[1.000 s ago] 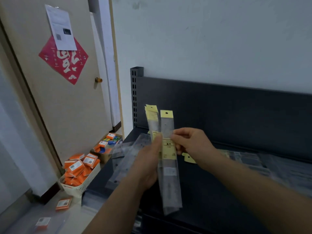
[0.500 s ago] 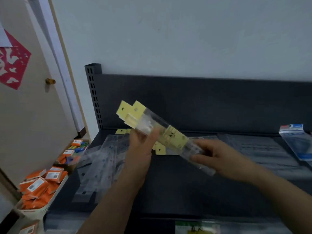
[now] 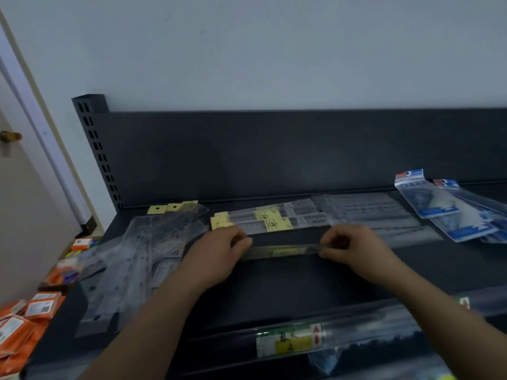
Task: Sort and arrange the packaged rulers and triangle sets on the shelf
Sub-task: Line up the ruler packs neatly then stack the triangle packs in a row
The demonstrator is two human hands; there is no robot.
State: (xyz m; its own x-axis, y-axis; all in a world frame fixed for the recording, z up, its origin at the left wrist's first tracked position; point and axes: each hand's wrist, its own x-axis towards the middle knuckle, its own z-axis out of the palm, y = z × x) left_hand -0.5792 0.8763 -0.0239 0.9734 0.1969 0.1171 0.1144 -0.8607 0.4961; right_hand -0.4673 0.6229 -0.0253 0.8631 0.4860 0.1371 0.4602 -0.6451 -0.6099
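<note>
Clear plastic with a yellow label, seen nearly edge-on: that is the ruler pack (image 3: pixel 282 251), held level between both hands. The left hand (image 3: pixel 219 253) pinches its left end with curled fingers and thumb, and the right hand (image 3: pixel 354 248) pinches its right end the same way. The pack runs left to right, low over the dark shelf (image 3: pixel 274 286); whether it touches the board cannot be told. Just behind the pack lie two more rulers (image 3: pixel 274 222) in sleeves with yellow labels, side by side and parallel to it, their yellow tabs toward the left. Behind and to the right of the pack, further clear sleeves (image 3: pixel 370 212) lie flat and overlapping. Left of the pack spreads a loose heap (image 3: pixel 142 259) of clear packs crossing one another at angles, a few with yellow tabs at the far end. Well to the right of the pack, blue-headed triangle sets (image 3: pixel 444 209) lie fanned, their heads toward the back panel (image 3: pixel 274 154). In front of the pack, on the shelf's front edge, sits a price strip (image 3: pixel 290 342) with a green and yellow tag. Far left of the pack, below shelf level, orange packets (image 3: pixel 33 311) are piled.
</note>
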